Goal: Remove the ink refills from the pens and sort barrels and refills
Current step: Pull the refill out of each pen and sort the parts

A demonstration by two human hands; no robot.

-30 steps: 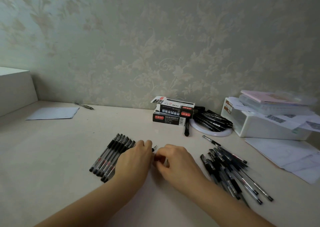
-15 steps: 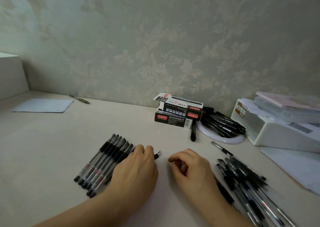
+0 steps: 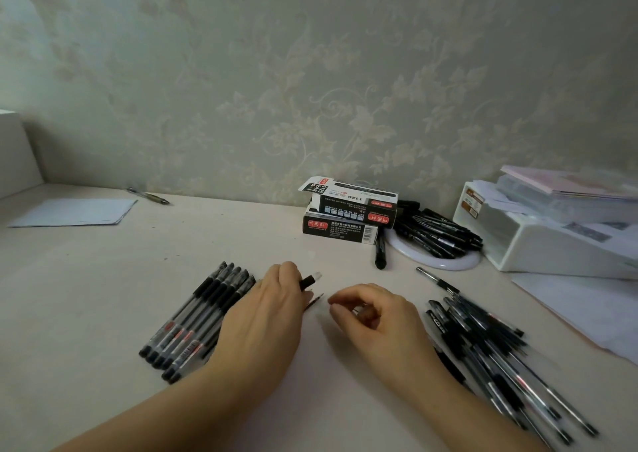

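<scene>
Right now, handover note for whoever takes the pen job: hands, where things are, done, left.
Left hand: grips a pen, its open front end poking out past the fingers; a thin refill tip shows just below.
Right hand: fingers curled; it seems to pinch a small part, too blurred to name.
Neat row of pens: left of the hands, side by side.
Loose pile of pens: right of the hands, criss-crossed.
Done: tip end seems to be off the held pen.
Left: pull that refill, set the parts down, work through the pile.
</scene>
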